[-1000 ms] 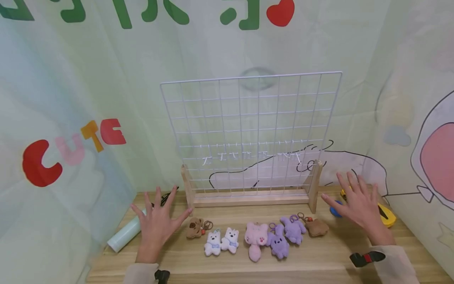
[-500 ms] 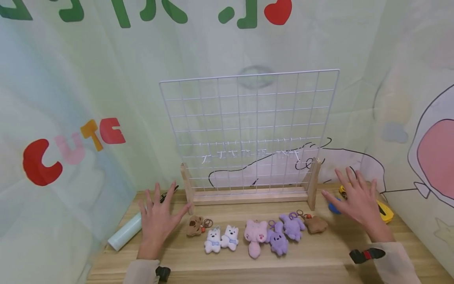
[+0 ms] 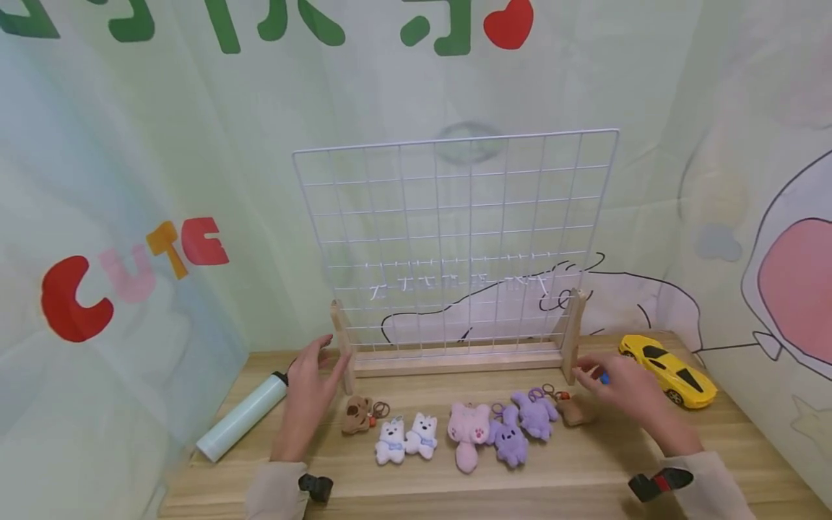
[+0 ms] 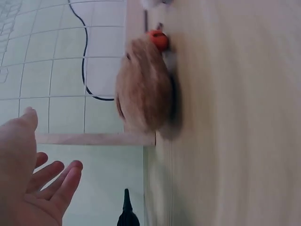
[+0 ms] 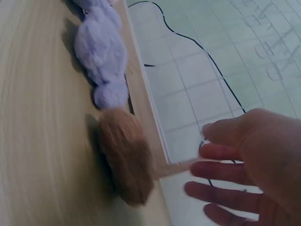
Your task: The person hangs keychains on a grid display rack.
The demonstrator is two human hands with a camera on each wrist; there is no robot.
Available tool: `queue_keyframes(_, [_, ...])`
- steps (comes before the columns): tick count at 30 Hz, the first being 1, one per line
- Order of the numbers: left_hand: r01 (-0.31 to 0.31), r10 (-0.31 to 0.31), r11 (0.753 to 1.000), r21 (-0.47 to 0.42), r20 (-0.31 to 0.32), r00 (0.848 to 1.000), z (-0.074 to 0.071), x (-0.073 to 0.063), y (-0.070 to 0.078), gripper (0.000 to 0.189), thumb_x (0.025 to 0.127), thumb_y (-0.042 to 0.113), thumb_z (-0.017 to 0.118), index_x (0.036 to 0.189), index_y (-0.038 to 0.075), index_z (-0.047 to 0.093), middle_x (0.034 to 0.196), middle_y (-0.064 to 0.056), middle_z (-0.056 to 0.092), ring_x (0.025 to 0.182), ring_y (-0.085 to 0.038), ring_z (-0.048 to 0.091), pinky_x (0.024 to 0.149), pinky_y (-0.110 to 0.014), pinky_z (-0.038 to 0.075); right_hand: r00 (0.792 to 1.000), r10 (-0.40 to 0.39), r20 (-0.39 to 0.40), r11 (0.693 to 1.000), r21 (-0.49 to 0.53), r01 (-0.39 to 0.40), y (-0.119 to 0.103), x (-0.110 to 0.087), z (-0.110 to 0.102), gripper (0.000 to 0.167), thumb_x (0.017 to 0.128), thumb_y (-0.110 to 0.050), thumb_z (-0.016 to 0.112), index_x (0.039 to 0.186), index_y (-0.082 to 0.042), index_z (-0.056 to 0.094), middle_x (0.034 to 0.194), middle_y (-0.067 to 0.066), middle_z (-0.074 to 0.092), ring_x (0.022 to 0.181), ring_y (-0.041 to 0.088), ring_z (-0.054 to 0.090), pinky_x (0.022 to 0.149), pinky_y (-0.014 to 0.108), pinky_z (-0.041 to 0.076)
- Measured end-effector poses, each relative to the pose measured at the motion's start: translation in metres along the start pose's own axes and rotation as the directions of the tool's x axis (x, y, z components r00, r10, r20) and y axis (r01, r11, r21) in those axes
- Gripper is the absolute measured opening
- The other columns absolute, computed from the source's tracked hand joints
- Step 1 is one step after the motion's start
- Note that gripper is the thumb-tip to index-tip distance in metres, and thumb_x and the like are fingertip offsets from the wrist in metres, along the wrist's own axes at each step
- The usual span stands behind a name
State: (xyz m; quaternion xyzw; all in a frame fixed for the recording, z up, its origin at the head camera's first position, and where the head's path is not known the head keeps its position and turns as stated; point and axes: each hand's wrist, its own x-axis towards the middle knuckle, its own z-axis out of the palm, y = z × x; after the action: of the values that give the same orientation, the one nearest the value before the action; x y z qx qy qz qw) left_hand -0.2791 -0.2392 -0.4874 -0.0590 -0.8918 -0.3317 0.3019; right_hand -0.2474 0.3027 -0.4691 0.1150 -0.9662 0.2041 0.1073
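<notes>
A white wire grid (image 3: pixel 455 217) with several small hooks stands in a wooden base (image 3: pixel 455 365) at the back of the table. My left hand (image 3: pixel 310 390) hovers by the base's left upright (image 3: pixel 343 347), thumb and fingers apart. My right hand (image 3: pixel 620 386) is beside the right upright (image 3: pixel 573 336), fingers loosely bent and holding nothing. In front of the base lie plush keychains: a brown bear (image 3: pixel 357 415), two white dogs (image 3: pixel 390 442), a pink one (image 3: pixel 469 433) and two purple ones (image 3: pixel 510 439). Another brown plush (image 3: pixel 575 412) lies partly under my right hand in the head view.
A pale blue cylinder (image 3: pixel 240 419) with a black end lies at the left. At the right is a yellow toy car (image 3: pixel 669 372), with a small blue thing (image 3: pixel 604 378) partly hidden by my right fingers. Printed cloth (image 3: pixel 195 144) hangs behind and at both sides.
Both hands were spread flat toward the back. They have turned inward toward the base's uprights, with fingers more bent. The yellow car is now uncovered. The plush keychains have not moved.
</notes>
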Motion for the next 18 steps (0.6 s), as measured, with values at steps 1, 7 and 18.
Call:
queue_keyframes(1, [0.020, -0.020, 0.999, -0.029, -0.001, 1.000, 0.002, 0.003, 0.002, 0.052, 0.102, 0.028, 0.079, 0.139, -0.005, 0.063, 0.133, -0.029, 0.072, 0.109, -0.043, 0.078, 0.092, -0.056, 0.066, 0.999, 0.002, 0.042, 1.000, 0.012, -0.002, -0.002, 0.003, 0.004, 0.020, 0.102, -0.031, 0.077, 0.112, -0.015, 0.082, 0.096, 0.002, 0.080, 0.086, 0.018, 0.073, 0.068, 0.036, 0.059])
queue_keyframes(7, [0.125, -0.125, 0.991, -0.047, 0.013, 0.992, 0.014, 0.013, 0.008, 0.042, 0.105, 0.027, 0.074, 0.133, -0.003, 0.065, 0.121, -0.025, 0.077, 0.104, -0.037, 0.081, 0.087, -0.047, 0.068, 0.991, -0.001, 0.137, 0.999, 0.034, -0.003, -0.011, 0.016, 0.028, 0.015, 0.098, -0.028, 0.081, 0.101, -0.014, 0.082, 0.094, 0.000, 0.079, 0.083, 0.013, 0.069, 0.068, 0.035, 0.060])
queue_keyframes(18, [0.075, -0.074, 0.997, 0.011, -0.063, 0.995, 0.019, 0.012, 0.004, 0.019, 0.102, 0.012, 0.077, 0.110, -0.004, 0.070, 0.104, -0.024, 0.080, 0.092, -0.036, 0.082, 0.079, -0.045, 0.069, 0.974, 0.102, 0.203, 0.994, 0.024, -0.109, -0.016, 0.019, 0.044, 0.021, 0.093, -0.029, 0.086, 0.094, -0.011, 0.075, 0.085, -0.001, 0.074, 0.076, 0.014, 0.063, 0.064, 0.034, 0.056])
